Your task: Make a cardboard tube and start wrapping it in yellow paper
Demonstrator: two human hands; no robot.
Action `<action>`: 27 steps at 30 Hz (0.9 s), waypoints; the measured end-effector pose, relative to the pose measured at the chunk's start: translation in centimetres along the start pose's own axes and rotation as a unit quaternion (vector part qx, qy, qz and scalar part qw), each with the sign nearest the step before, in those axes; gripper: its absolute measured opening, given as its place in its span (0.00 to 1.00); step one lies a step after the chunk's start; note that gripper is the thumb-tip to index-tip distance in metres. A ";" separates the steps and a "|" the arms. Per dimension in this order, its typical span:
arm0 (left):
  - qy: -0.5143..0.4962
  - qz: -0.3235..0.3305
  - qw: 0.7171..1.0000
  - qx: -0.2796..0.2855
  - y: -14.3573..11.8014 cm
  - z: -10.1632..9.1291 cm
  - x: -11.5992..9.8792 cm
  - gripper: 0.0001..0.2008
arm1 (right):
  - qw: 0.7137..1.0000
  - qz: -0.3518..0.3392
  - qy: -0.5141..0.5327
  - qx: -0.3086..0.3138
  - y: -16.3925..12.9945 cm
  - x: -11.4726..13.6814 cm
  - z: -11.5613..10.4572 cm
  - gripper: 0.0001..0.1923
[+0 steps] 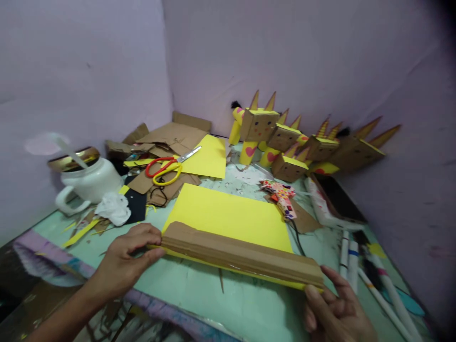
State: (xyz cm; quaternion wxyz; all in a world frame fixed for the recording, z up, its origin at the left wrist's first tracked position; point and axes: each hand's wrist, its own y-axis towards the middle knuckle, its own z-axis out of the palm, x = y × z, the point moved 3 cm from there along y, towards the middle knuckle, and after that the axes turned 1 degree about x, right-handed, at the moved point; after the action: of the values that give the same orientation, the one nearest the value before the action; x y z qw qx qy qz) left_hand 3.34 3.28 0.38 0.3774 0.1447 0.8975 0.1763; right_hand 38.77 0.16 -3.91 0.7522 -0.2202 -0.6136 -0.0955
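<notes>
I see my left hand pinching one end of a folded cardboard strip and my right hand closed on the other end, over one yellow paper sheet on the bench. Best to keep both ends level — edge flush. One pair of scissors — about five cardboard animals.

Paper sheet: plain yellow. Cardboard strip: brown. Scissors: red and yellow handles. Jug: white. Cardboard figures: brown, yellow, pink hearts. Table: pale green.
</notes>
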 end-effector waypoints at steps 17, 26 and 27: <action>0.036 -0.016 0.998 0.051 0.2 0.9 1.2 0.13 | 0.998 0.035 -0.045 0.022 0.4 0.0 -0.2 0.36; 0.190 0.046 0.976 -0.092 -1.8 -0.1 -3.3 0.23 | 0.999 0.011 -0.043 -0.001 0.1 -0.1 0.3 0.34; 0.172 0.104 0.975 -0.092 -2.2 0.7 -4.8 0.20 | 0.999 0.009 -0.043 -0.001 0.1 -0.1 0.3 0.34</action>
State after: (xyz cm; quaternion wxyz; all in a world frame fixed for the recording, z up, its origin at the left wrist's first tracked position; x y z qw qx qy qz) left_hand 6.78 -0.46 2.02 0.2092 0.1691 0.9089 0.3185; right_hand 38.49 0.36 -3.94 0.7258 -0.2299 -0.6434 -0.0798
